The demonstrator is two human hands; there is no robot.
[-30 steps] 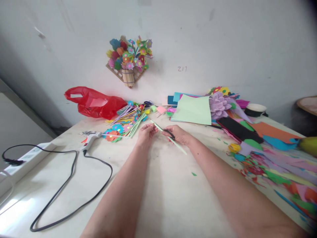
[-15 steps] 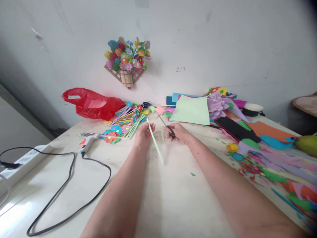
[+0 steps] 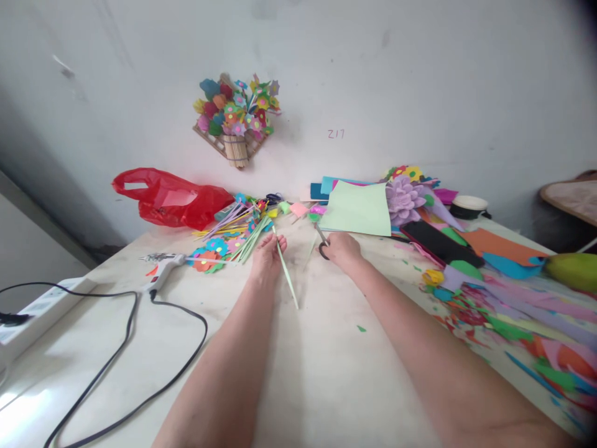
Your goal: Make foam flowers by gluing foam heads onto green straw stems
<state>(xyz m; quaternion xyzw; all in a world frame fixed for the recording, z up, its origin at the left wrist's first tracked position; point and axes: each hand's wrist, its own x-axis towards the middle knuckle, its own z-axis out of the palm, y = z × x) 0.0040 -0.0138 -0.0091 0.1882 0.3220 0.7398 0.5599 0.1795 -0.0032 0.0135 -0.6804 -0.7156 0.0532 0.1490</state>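
My left hand (image 3: 269,254) pinches a narrow pale green paper strip (image 3: 288,275) near its upper end; the rest of it slants down toward me. Black-handled scissors (image 3: 323,241) are in my right hand (image 3: 342,250), with the blades pointing away toward the back of the table. A thin pale strip (image 3: 310,251) lies on the table between my hands. Just beyond the scissors is a pale green sheet (image 3: 357,210) on a stack of coloured sheets. Left of my left hand lie several pale green strips (image 3: 254,239) in a bundle.
A white glue gun (image 3: 165,269) with a looping black cord rests at left, near a power strip (image 3: 46,305). Paper flowers (image 3: 208,260) and a red plastic bag (image 3: 172,199) lie behind it. At right are a dark phone (image 3: 441,244) and colourful scraps (image 3: 471,311).
The scissors have come away from the green strip, and my right hand has moved right with them. A thin piece has dropped to the table. My left hand keeps the strip, now hanging toward me.
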